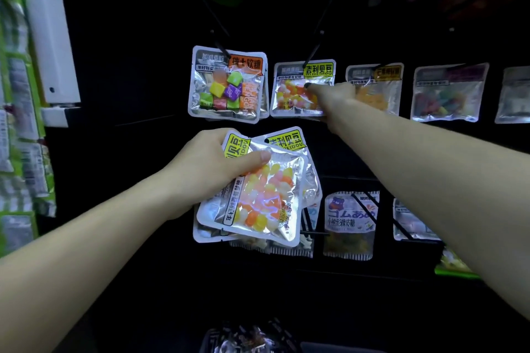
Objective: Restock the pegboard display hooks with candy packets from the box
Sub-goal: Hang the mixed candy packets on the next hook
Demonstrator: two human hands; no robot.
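So the left hand (209,163) has a small fanned stack of jelly bean packets (258,192) in front of the black pegboard (129,37), thumb pressed flat on the front of the top one and the other fingers curled behind. At least three in the stack, silver foil with a clear window showing yellow, orange, white and pink beans, yellow label at the top.

The right hand (334,94) reaches up to the hanging jelly bean packet (302,90), which sits on its hook (314,48) in the middle row. The fingers are bunched at the front of that packet; it's blurry, so I can't tell if they pinch it or just touch.

Just left of it hangs a soft candy packet (228,84) with green, yellow, purple and orange wrapped squares inside. To the right, an orange gummy packet (375,88), partly hidden by the hand, then a mixed-colour packet (448,93), too blurred to read.

Lower row has a bear gummy packet (351,223) with yellow bits in the bottom.

The box (249,338) is at the bottom edge, dark, with shiny wrappers inside.
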